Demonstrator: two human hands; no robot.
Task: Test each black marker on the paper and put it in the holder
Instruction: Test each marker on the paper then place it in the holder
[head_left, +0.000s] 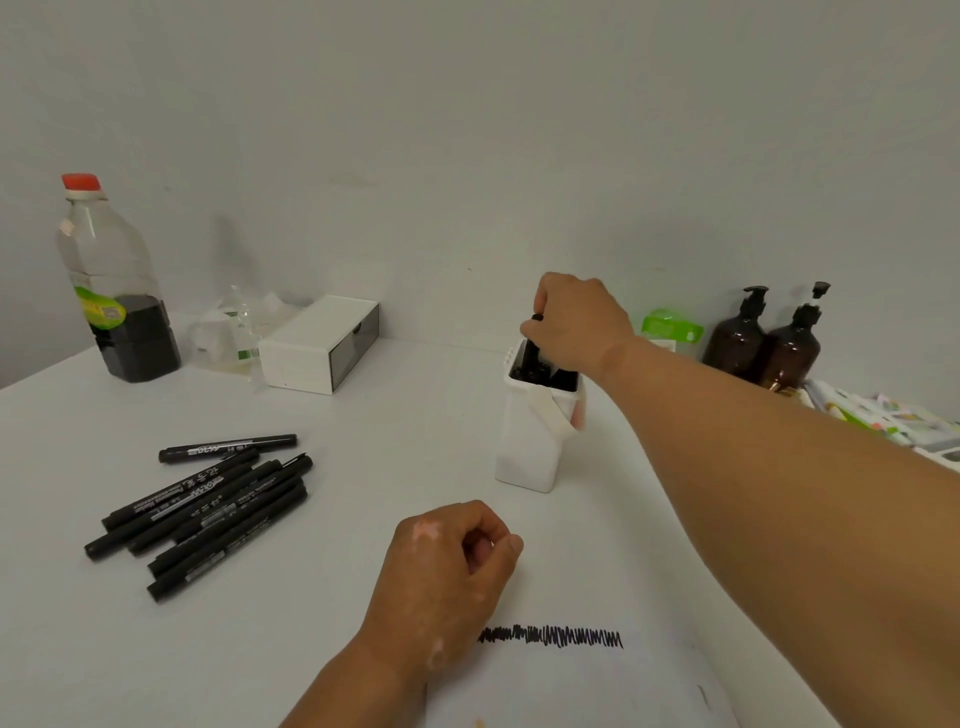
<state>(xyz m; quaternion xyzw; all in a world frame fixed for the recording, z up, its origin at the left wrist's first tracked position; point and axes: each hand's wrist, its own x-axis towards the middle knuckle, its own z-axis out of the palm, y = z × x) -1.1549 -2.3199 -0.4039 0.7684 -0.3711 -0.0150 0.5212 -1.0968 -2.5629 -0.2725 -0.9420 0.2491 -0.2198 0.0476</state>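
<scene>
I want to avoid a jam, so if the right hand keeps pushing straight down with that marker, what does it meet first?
Probably the markers already standing in the holder: the right hand holds its marker tip-down in the opening. How deep it already sits is unclear.

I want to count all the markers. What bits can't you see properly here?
- Holder: how many markers are inside; right hand covers the opening.
- Marker pile: overlapping, exact count unclear.
- Paper: left part hidden under left hand, bottom cut off.
- Marker labels: too small.
</scene>
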